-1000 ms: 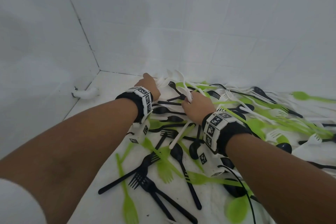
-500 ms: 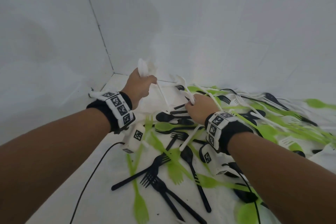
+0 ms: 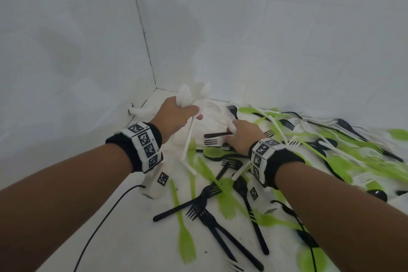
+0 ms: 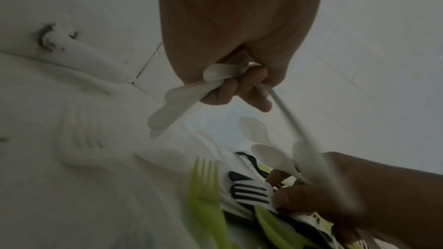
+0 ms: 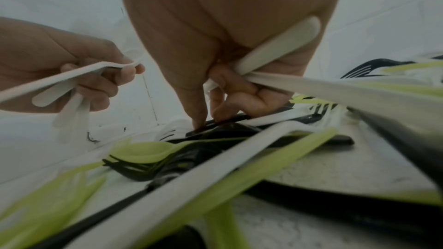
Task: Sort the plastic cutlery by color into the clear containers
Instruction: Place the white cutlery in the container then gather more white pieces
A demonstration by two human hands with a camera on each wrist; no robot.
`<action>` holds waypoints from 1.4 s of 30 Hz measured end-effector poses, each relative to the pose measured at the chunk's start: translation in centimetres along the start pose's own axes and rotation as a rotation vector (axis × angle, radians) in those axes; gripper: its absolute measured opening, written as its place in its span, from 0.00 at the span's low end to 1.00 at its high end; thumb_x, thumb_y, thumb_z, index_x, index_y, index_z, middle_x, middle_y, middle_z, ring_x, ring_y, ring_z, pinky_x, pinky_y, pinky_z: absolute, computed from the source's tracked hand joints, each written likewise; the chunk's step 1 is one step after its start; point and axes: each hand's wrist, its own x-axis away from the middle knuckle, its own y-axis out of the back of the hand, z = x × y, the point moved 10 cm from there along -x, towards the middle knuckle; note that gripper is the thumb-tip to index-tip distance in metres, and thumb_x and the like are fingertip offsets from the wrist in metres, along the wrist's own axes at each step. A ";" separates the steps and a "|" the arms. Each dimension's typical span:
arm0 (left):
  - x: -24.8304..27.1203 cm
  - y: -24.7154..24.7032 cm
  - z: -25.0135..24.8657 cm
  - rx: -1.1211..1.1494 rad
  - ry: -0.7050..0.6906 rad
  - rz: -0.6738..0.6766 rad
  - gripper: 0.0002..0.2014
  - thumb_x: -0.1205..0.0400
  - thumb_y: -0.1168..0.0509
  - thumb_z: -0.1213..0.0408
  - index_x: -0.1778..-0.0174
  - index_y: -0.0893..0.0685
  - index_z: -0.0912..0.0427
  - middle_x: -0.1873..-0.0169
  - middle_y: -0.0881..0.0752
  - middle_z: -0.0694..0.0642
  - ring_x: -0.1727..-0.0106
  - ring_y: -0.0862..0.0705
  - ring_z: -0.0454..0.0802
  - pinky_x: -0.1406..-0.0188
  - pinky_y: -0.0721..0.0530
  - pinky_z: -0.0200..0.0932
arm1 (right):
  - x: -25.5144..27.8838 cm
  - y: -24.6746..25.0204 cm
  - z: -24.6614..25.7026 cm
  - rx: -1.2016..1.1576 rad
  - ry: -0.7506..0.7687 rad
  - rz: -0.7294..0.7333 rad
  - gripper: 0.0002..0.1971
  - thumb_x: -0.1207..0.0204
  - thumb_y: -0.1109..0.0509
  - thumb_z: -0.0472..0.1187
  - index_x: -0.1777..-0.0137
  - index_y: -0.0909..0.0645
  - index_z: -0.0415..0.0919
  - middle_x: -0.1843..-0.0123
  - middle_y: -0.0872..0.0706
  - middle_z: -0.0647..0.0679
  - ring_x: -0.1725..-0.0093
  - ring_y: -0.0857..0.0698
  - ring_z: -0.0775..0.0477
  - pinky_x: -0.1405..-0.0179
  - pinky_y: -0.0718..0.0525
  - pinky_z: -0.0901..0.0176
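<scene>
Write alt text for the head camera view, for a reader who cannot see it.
A person's left hand holds a bunch of white cutlery raised above a white tiled floor, while the right hand, also gripping white pieces, reaches into a scattered pile of green, black and white forks and spoons. No containers are in view.

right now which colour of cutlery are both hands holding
White. The left hand grips a bunch of white cutlery, the right hand holds white pieces too; green and black pieces lie loose.
</scene>
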 end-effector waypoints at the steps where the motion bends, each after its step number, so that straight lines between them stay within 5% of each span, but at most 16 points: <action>1: 0.2 0.0 0.1 -0.029 -0.006 0.006 0.05 0.17 0.31 0.66 0.55 0.11 0.58 0.56 0.06 0.55 0.73 0.26 0.40 0.71 0.26 0.36 | 0.1 0.2 -0.1 0.015 -0.003 -0.005 0.12 0.21 0.29 0.50 0.44 0.20 0.44 0.48 0.16 0.48 0.48 0.18 0.41 0.52 0.23 0.52; 7: 1.0 0.7 0.7 -0.112 -0.046 -0.003 0.06 0.16 0.35 0.65 0.55 0.13 0.58 0.56 0.09 0.51 0.70 0.21 0.33 0.60 0.25 0.41 | 0.9 0.8 -0.5 0.025 -0.039 -0.040 0.09 0.17 0.36 0.48 0.48 0.22 0.42 0.50 0.17 0.46 0.51 0.20 0.42 0.55 0.25 0.52; 11: 1.5 1.9 2.2 -0.129 -0.004 -0.046 0.07 0.13 0.39 0.63 0.45 0.17 0.59 0.57 0.13 0.51 0.55 0.17 0.47 0.52 0.21 0.44 | 1.4 0.5 2.2 -0.032 0.028 -0.064 0.13 0.14 0.39 0.50 0.46 0.22 0.40 0.48 0.17 0.44 0.47 0.19 0.38 0.52 0.25 0.52; 17: 3.1 3.3 3.0 -0.073 0.036 -0.060 0.10 0.10 0.43 0.61 0.34 0.25 0.54 0.57 0.12 0.61 0.68 0.12 0.55 0.72 0.17 0.39 | 0.7 -1.9 5.4 0.116 0.126 0.006 0.16 0.14 0.38 0.50 0.31 0.22 0.46 0.34 0.17 0.42 0.36 0.17 0.37 0.41 0.18 0.50; 20: 3.9 4.1 3.0 -0.168 -0.020 -0.073 0.08 0.11 0.40 0.59 0.38 0.23 0.54 0.62 0.16 0.53 0.69 0.18 0.46 0.66 0.20 0.43 | 0.3 -2.4 5.2 0.197 0.114 0.034 0.11 0.16 0.37 0.48 0.37 0.21 0.49 0.35 0.17 0.43 0.41 0.16 0.38 0.48 0.19 0.51; 23: 4.7 4.7 3.9 -0.289 0.008 -0.094 0.09 0.13 0.33 0.55 0.44 0.27 0.50 0.57 0.21 0.44 0.57 0.21 0.40 0.60 0.25 0.40 | 0.1 -1.7 4.9 0.175 0.087 -0.022 0.04 0.17 0.35 0.47 0.49 0.25 0.49 0.43 0.17 0.45 0.52 0.20 0.41 0.57 0.24 0.54; 26: 4.9 4.3 5.3 -0.447 0.044 -0.033 0.17 0.17 0.27 0.53 0.42 0.26 0.56 0.51 0.19 0.50 0.52 0.19 0.48 0.54 0.21 0.46 | 0.2 -0.4 4.9 0.111 0.060 -0.077 0.10 0.15 0.38 0.53 0.49 0.25 0.47 0.45 0.20 0.44 0.52 0.22 0.42 0.55 0.26 0.53; 28: 4.5 3.7 5.4 -0.578 0.033 -0.022 0.15 0.17 0.29 0.55 0.50 0.27 0.58 0.58 0.21 0.51 0.58 0.22 0.50 0.63 0.26 0.45 | 0.4 0.9 4.7 0.042 0.039 -0.126 0.13 0.13 0.40 0.53 0.50 0.27 0.43 0.48 0.20 0.45 0.52 0.22 0.42 0.54 0.26 0.53; 31: 3.6 1.7 5.5 -0.723 0.034 0.056 0.14 0.16 0.31 0.54 0.51 0.27 0.59 0.57 0.18 0.55 0.54 0.18 0.56 0.64 0.28 0.47 | 0.5 2.4 3.6 -0.095 -0.026 -0.186 0.15 0.13 0.41 0.54 0.46 0.24 0.42 0.51 0.16 0.45 0.51 0.18 0.39 0.52 0.21 0.50; 34: 2.8 -0.6 5.4 -0.762 0.053 0.125 0.17 0.17 0.31 0.52 0.40 0.26 0.59 0.50 0.12 0.58 0.47 0.14 0.59 0.50 0.17 0.52 | 0.4 2.7 2.3 -0.126 -0.077 -0.184 0.17 0.16 0.40 0.55 0.41 0.23 0.42 0.47 0.13 0.43 0.48 0.15 0.38 0.48 0.17 0.47; 37: 2.5 -2.5 5.4 -0.815 0.079 0.180 0.23 0.17 0.32 0.51 0.32 0.28 0.59 0.44 0.14 0.59 0.42 0.15 0.61 0.44 0.17 0.52 | 0.6 1.9 0.7 -0.126 -0.135 -0.130 0.19 0.17 0.36 0.57 0.39 0.24 0.42 0.44 0.13 0.43 0.45 0.15 0.38 0.44 0.16 0.45; 42: 1.9 -3.6 5.1 -0.853 0.097 0.228 0.15 0.17 0.33 0.52 0.43 0.27 0.57 0.47 0.15 0.58 0.43 0.16 0.62 0.51 0.20 0.48 | 0.8 1.3 0.0 -0.053 -0.130 -0.078 0.25 0.18 0.31 0.56 0.30 0.26 0.39 0.40 0.17 0.43 0.45 0.19 0.40 0.50 0.24 0.52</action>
